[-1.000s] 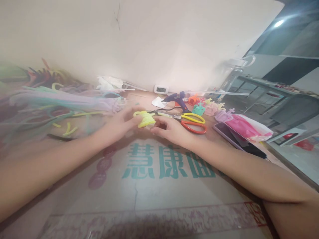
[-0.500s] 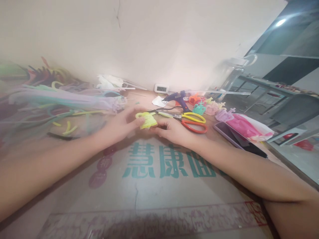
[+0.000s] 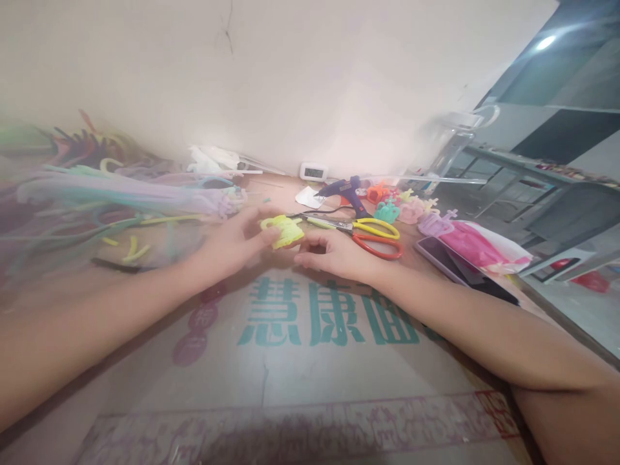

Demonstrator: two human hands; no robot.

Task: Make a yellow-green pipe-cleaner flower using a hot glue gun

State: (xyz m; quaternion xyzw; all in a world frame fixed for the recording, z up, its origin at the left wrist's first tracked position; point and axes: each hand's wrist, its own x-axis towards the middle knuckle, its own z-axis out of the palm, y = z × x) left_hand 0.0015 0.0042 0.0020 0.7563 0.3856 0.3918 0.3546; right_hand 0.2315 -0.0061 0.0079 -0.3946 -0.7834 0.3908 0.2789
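Observation:
My left hand (image 3: pixel 242 240) is closed on a small bright yellow pipe-cleaner crown (image 3: pixel 285 232), thumb in front and fingers behind. The shape has a loop on its left side and is held just above the table. My right hand (image 3: pixel 334 254) is curled at the crown's lower right edge, its thumb and fingertips pinching there; exactly what part they grip is partly hidden. Behind the right hand lie scissors (image 3: pixel 378 248) with one yellow and one red handle. Further back rests a dark blue glue gun (image 3: pixel 346 191).
Bundled pastel pipe cleaners (image 3: pixel 130 192) cover the left side, with short yellow pieces (image 3: pixel 134 249) nearer. Several small coloured crowns (image 3: pixel 387 210) sit at right, beside a phone (image 3: pixel 465 271) and a pink-and-white packet (image 3: pixel 489 248). A small digital clock (image 3: pixel 314 171) stands by the wall.
The yellow crown has shifted slightly left and tilted a little in my left hand. My right fingertips have drawn back slightly from its edge. Everything else stays put.

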